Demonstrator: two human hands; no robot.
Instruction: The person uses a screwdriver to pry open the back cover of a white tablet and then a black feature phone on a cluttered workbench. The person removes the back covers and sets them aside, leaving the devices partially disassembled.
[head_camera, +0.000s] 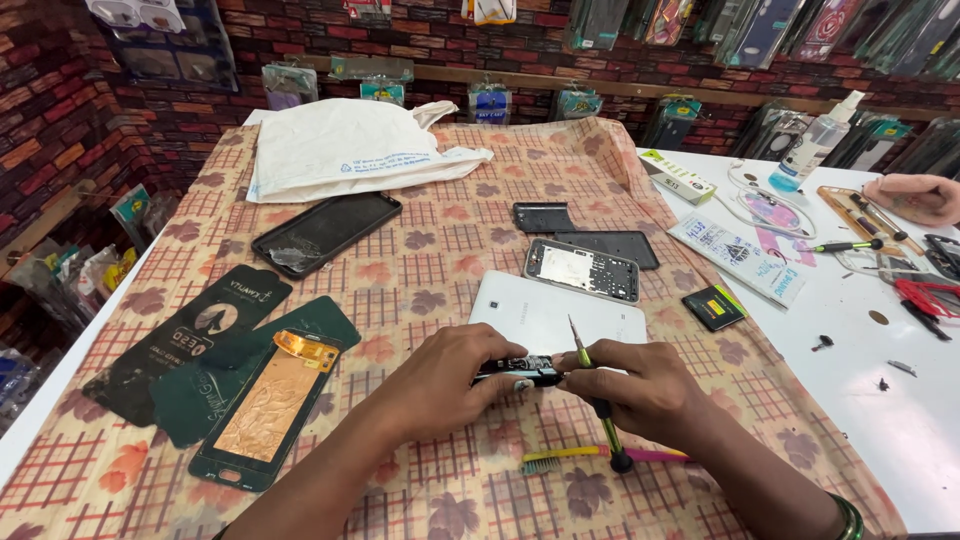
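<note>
My left hand (450, 375) grips a small dark phone part (520, 370) by its left end, just above the patterned cloth. My right hand (640, 385) pinches the part's right end and also holds a thin screwdriver (592, 395) with a green shaft and black handle, tip pointing up. A white tablet back (555, 310) lies just behind both hands. A yellow and pink brush (590, 457) lies on the cloth under my right wrist.
A phone screen with a copper-coloured back (265, 410) and dark sleeves (190, 345) lie at left. A cracked black phone (325, 232), a metal phone frame (582, 270), a black cover (612, 247), a small battery (714, 307) and a white bag (340, 150) lie further back. Tools and a spray bottle (815, 145) crowd the white table at right.
</note>
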